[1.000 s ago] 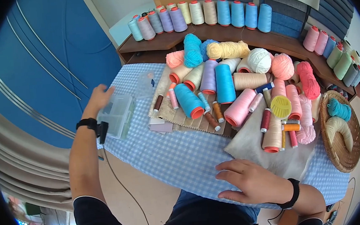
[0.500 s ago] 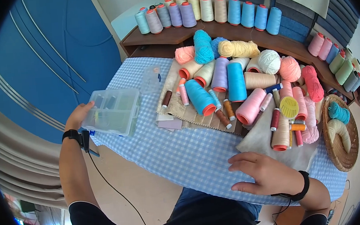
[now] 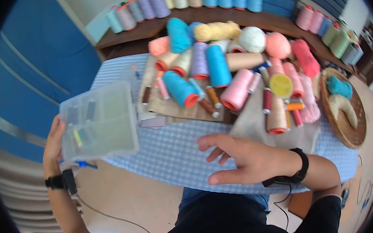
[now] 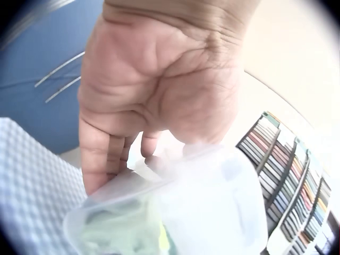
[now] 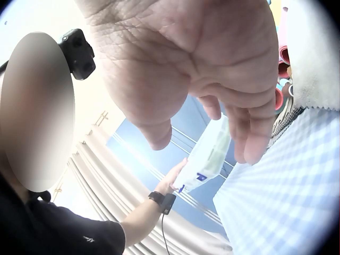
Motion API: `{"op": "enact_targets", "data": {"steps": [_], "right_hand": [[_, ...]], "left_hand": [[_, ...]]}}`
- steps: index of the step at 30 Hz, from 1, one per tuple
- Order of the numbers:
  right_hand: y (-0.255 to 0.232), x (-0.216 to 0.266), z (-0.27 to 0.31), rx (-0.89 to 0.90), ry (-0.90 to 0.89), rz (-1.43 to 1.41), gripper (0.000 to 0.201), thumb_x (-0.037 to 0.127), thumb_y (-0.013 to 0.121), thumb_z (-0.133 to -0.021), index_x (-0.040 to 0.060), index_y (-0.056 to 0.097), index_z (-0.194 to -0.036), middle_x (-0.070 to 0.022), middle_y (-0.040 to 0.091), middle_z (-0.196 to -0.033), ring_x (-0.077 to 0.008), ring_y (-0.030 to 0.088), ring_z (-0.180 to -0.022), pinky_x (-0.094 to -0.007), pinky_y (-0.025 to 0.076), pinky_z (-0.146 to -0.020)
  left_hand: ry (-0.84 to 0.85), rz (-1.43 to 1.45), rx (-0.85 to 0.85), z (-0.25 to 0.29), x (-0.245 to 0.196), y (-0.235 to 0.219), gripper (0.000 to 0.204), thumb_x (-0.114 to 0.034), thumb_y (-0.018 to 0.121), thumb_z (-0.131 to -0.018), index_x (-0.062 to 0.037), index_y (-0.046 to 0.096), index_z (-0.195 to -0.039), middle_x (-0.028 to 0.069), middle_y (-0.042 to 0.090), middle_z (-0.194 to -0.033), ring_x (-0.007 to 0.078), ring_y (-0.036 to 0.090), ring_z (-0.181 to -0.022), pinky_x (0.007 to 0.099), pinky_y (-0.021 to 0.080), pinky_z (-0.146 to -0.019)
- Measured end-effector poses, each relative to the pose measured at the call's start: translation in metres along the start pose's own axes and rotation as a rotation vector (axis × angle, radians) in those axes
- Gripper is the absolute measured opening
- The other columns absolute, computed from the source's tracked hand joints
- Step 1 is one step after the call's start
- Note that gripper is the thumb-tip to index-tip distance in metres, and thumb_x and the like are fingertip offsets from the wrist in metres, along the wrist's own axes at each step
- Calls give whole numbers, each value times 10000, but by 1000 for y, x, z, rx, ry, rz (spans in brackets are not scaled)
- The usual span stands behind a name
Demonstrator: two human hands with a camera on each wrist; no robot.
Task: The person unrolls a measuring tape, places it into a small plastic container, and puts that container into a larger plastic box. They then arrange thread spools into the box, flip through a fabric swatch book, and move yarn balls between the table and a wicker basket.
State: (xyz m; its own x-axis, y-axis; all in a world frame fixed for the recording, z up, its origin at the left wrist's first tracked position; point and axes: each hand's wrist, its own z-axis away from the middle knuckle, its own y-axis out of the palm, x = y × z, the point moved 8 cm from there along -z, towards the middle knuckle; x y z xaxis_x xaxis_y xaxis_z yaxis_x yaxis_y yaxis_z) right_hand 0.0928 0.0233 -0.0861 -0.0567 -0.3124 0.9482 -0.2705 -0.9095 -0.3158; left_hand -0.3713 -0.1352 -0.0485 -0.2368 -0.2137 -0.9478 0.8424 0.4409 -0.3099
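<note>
A translucent lidded box [image 3: 108, 122] is held up at the table's left edge by my left hand [image 3: 53, 142], thumb on its near side and fingers beneath or behind it. The left wrist view shows the fingers of that hand [image 4: 154, 79] curled at the rim of the box [image 4: 212, 202]. Small items, one yellow-green, show through the plastic. My right hand [image 3: 251, 157] hovers over the checked cloth [image 3: 167, 148], fingers spread and holding nothing. In the right wrist view its palm [image 5: 196, 64] is in front, with the box [image 5: 204, 156] beyond.
Thread cones and yarn balls [image 3: 252, 40] are heaped on fabric swatches mid-table. At the right stands a wicker basket [image 3: 359, 135] with two yarn skeins. More cones line the brown shelf [image 3: 178, 17] behind. A cable [image 3: 111, 216] hangs from the left wrist.
My left hand has taken hold of the box, lifted it and brought it nearer, tilting its lid into view. My right hand has turned slightly, its fingers spread.
</note>
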Motion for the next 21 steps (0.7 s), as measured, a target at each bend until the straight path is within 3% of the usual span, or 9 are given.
{"op": "enact_targets", "data": {"steps": [4, 6, 8, 12, 14, 15, 17, 20, 21], "right_hand": [[-9, -6, 34, -48, 140, -88, 896, 337, 764, -899, -16, 218, -1515, -233, 485, -1366, -299, 615, -1141, -381, 549, -911], [-8, -5, 57, -20, 218, -184, 1023, 249, 806, -875, 5, 97, -1570, -203, 413, -1456, -256, 577, -1199, -370, 517, -966], [-11, -4, 86, -73, 274, -209, 985, 325, 783, -886, -12, 137, -1550, -221, 461, -1387, -277, 601, -1156, -376, 535, -932], [-12, -15, 150, -177, 374, -156, 1017, 366, 801, -867, -37, 159, -1545, -238, 510, -1303, -287, 625, -1099, -379, 548, -900], [-11, -13, 169, -223, 428, -144, 1080, 341, 844, -823, -59, 151, -1548, -248, 517, -1253, -279, 638, -1042, -371, 549, -894], [-8, -13, 177, -228, 440, -147, 1080, 341, 844, -823, -59, 151, -1548, -248, 517, -1253, -279, 638, -1042, -371, 549, -894], [0, -21, 191, -215, 555, -78, 1086, 321, 854, -813, -72, 153, -1542, -251, 520, -1207, -271, 645, -983, -364, 552, -879], [2, -26, 194, -303, 509, -13, 1087, 318, 859, -803, -73, 162, -1541, -238, 521, -1182, -265, 648, -932, -352, 555, -853], [0, -27, 194, -355, 472, 4, 1084, 319, 857, -803, -71, 166, -1542, -231, 521, -1190, -265, 650, -929, -348, 555, -843]], "left_hand": [[56, 100, 145, 23, -8, 94, 693, -420, 622, -987, -41, 374, -1510, 90, 522, -1423, 192, 523, -1271, 334, 443, -1053], [32, -2, 183, 34, 7, 134, 776, -414, 626, -982, 15, 297, -1540, 117, 409, -1525, 224, 366, -1424, 359, 295, -1172], [69, -197, 363, 48, 6, 198, 816, -402, 609, -996, 40, 219, -1560, 130, 323, -1583, 225, 267, -1480, 366, 209, -1206], [13, 6, 631, 70, -3, 301, 841, -369, 596, -1008, 49, 130, -1569, 147, 300, -1586, 217, 238, -1486, 361, 199, -1204], [49, 24, 748, 81, -5, 327, 863, -294, 603, -1001, 55, 52, -1566, 204, 427, -1496, 240, 453, -1363, 352, 357, -1115], [45, 29, 758, 82, -11, 334, 863, -294, 603, -1001, 55, 52, -1566, 204, 427, -1496, 240, 453, -1363, 352, 357, -1115], [27, -306, 818, 84, -18, 341, 877, -250, 629, -970, 69, 56, -1551, 227, 584, -1284, 261, 652, -1038, 348, 503, -898], [82, -349, 806, 77, -14, 346, 865, -233, 642, -944, 77, 93, -1536, 211, 645, -1078, 259, 655, -745, 349, 518, -718], [83, -353, 808, 75, -15, 346, 865, -233, 642, -944, 77, 93, -1536, 211, 645, -1078, 259, 655, -745, 349, 518, -718]]}}
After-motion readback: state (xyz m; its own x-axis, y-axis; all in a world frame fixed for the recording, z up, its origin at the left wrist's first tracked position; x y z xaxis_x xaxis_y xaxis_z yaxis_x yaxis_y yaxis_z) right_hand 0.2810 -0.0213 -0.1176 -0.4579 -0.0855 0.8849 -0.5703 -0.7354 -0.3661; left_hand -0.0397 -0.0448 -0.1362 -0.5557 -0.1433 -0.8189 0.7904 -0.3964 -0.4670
